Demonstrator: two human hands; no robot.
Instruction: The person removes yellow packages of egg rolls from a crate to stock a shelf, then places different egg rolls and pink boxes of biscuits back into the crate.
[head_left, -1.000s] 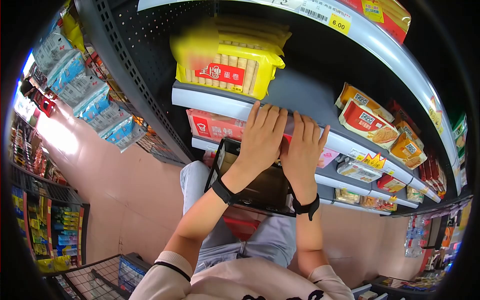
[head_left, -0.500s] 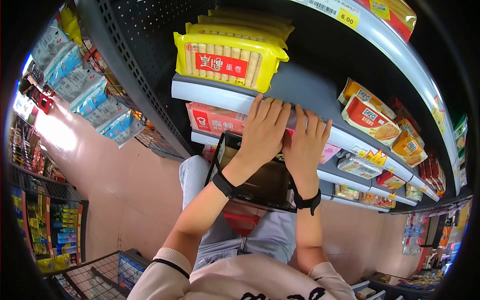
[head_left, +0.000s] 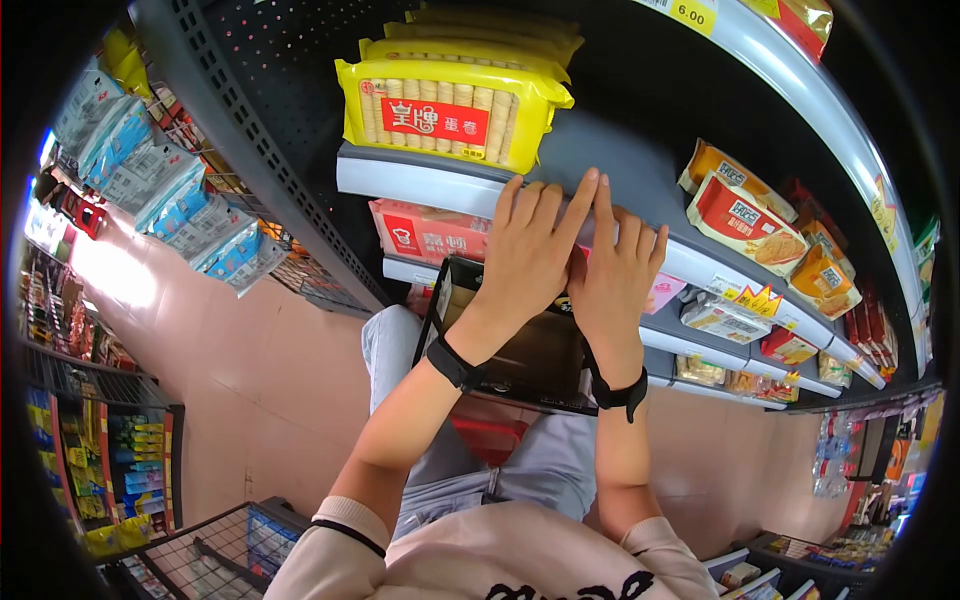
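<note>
left hand: your left hand (head_left: 527, 262) lies flat, fingers stretched out and close together, palm down against the front edge of the grey shelf (head_left: 420, 185). it grips nothing.
right hand: your right hand (head_left: 612, 280) sits just beside the left, touching it at the index finger. its fingers are also straight and slightly spread, resting on the same shelf edge, closed on nothing.
wrists: a black band wraps each wrist.
yellow pack: the yellow egg roll pack (head_left: 450, 105) stands on the shelf just above and left of your fingertips, apart from them, with more of the same stacked behind it.
red pack: a red snack pack (head_left: 425, 230) lies on the shelf below, left of your left hand and partly hidden by it.
box: a dark open box (head_left: 520, 355) rests on your lap under both wrists.
right side: orange and red biscuit bags (head_left: 745, 215) sit further right along the shelf, well apart from your hands.
floor: a wire basket (head_left: 215, 555) stands low at your left.
</note>
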